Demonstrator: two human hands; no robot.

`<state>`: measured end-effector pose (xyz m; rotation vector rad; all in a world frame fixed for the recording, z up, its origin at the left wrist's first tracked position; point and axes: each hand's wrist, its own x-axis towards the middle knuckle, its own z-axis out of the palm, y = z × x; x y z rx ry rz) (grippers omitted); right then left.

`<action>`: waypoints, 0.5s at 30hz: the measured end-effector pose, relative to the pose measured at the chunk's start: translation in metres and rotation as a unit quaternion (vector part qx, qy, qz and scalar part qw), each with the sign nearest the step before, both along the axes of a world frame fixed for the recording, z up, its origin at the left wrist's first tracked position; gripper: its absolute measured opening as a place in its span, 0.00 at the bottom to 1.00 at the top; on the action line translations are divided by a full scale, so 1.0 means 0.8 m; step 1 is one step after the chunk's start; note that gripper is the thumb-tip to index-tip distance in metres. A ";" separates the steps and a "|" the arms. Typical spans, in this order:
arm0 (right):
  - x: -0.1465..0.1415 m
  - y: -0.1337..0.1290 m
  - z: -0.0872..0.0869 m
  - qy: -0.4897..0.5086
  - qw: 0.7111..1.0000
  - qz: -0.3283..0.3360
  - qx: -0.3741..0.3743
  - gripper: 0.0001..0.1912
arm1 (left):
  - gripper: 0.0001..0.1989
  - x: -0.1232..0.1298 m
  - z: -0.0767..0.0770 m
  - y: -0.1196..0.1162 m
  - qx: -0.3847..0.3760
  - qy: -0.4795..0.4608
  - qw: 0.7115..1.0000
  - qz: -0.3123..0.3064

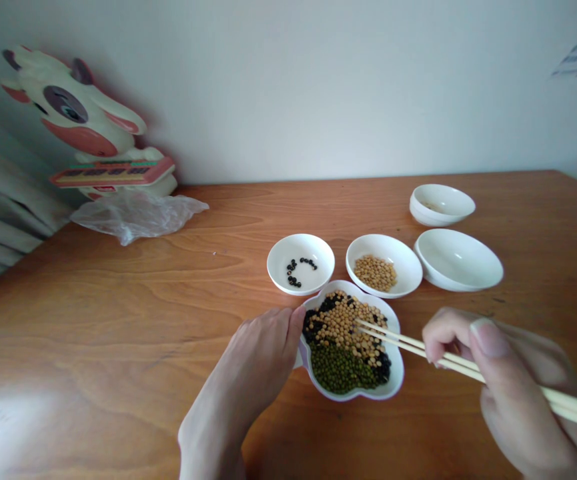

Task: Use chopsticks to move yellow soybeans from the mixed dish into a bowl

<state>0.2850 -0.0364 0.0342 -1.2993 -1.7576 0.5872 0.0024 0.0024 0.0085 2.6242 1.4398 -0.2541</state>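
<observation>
While the left hand (255,353) lies with its fingers together against the rim of a white flower-shaped bowl (399,373), gripping nothing that shows, the right hand (513,387) is closed around a pair of bamboo chopsticks (418,347). Their slightly parted tips reach over the bowl, with nothing visible between them. This bowl sits on the wooden worktop (118,320) and holds touching heaps of yellow soybeans (341,327), green mung beans (335,369) and black beans (325,305). Just behind it stand a small white bowl (301,250), with a few black beans (298,270) in a curved line, and a second white bowl (383,247), with a mound of soybeans (375,273). Farther right are a wide shallow bowl (458,260) and stacked white bowls (441,203). Well to the left, a crumpled plastic bag (135,217) lies below a cow-shaped toy (75,110).
</observation>
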 end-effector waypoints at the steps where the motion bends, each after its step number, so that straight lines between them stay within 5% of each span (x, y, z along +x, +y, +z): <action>1: 0.000 0.001 0.000 -0.004 1.000 -0.002 0.003 0.21 | 0.25 0.001 0.002 0.001 -0.006 0.002 1.000 0.004; 9: -0.001 0.010 -0.009 -0.032 0.996 -0.038 0.070 0.28 | 0.21 0.003 0.005 0.004 -0.008 -0.047 0.998 0.028; 15: -0.006 0.007 -0.019 0.010 0.989 -0.093 0.113 0.29 | 0.23 0.004 0.007 0.005 -0.024 0.007 1.000 0.014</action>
